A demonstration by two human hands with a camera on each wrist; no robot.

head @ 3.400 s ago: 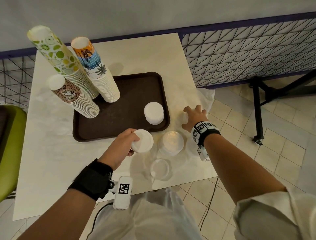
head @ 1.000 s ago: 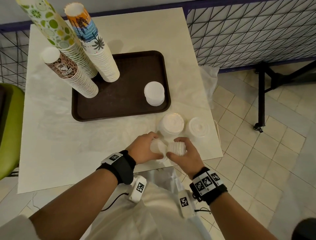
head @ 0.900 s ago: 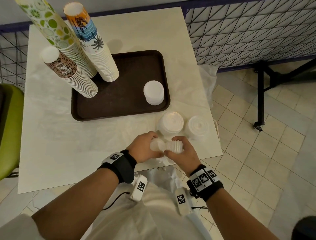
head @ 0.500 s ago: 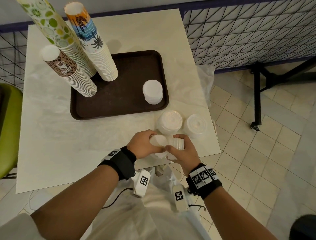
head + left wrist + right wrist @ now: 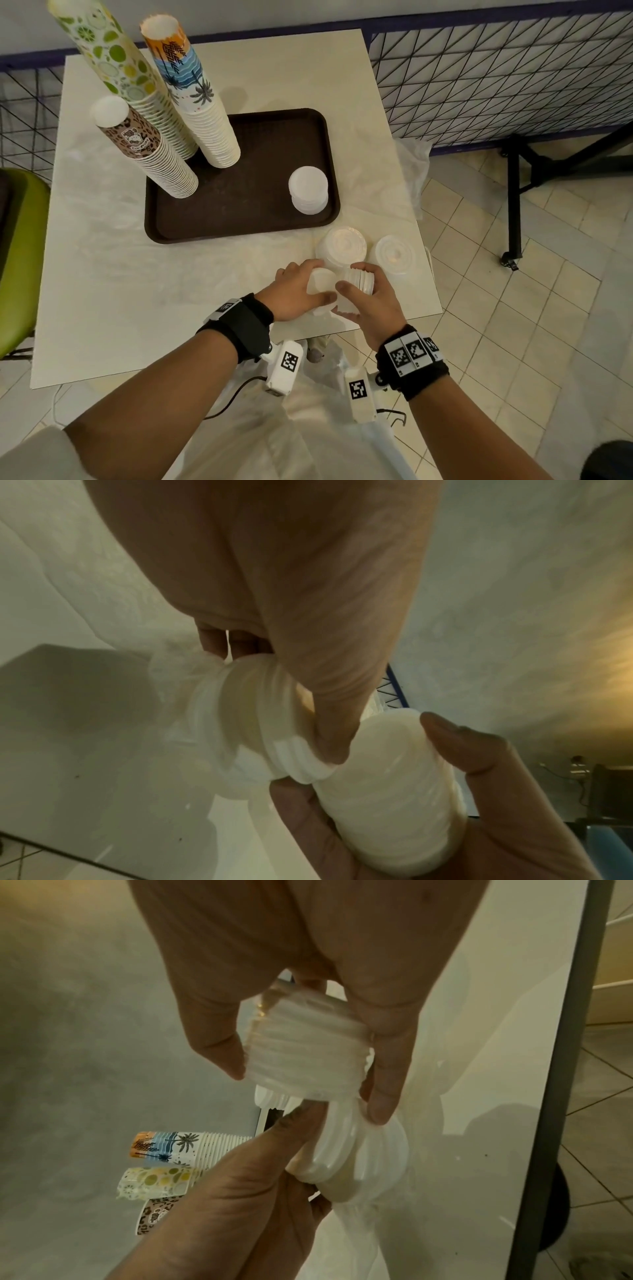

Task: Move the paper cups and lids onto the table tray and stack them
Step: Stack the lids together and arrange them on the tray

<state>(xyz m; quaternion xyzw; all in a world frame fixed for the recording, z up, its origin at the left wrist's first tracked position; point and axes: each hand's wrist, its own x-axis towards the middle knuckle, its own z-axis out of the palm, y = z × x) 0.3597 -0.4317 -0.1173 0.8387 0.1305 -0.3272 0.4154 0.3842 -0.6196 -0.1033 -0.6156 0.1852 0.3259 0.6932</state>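
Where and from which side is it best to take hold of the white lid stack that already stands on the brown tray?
The white lid stack stands upright near the right edge of the brown tray. Probably best: come from above and pinch its ribbed sides low down, fingers opposite the thumb, so that all lids lift together. The cup stacks at the tray's far left are well apart, so every side is open.

We see a glossy, marble-look table [image 5: 102,274], a matt, grainy brown plastic tray [image 5: 239,198], printed paper cups [image 5: 191,102] and ridged, translucent plastic lids [image 5: 354,281].
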